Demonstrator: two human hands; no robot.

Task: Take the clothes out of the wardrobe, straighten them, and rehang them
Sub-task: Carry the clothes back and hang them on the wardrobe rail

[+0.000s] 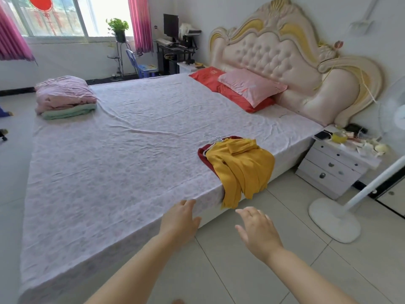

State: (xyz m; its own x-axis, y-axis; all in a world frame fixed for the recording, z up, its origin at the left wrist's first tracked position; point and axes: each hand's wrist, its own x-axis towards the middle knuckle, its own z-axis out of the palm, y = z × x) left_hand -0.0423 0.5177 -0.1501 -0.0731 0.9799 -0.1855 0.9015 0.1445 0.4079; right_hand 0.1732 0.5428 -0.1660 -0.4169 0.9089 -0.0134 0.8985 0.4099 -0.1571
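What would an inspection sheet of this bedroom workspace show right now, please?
Surface: bed with a wrinkled pale floral sheet.
Job's things: yellow garment lies on a dark red garment at the bed's near right edge, partly hanging over it; wire hangers poke out at the top.
Clutter: folded quilts on the far left corner; pink pillow on red pillows; littered nightstand.
Grippers: left hand and right hand open, holding nothing, reaching toward the bed edge.
Cables: thin cord hangs across the headboard.
Surroundings: standing fan at right; monitor, potted plant, window beyond.
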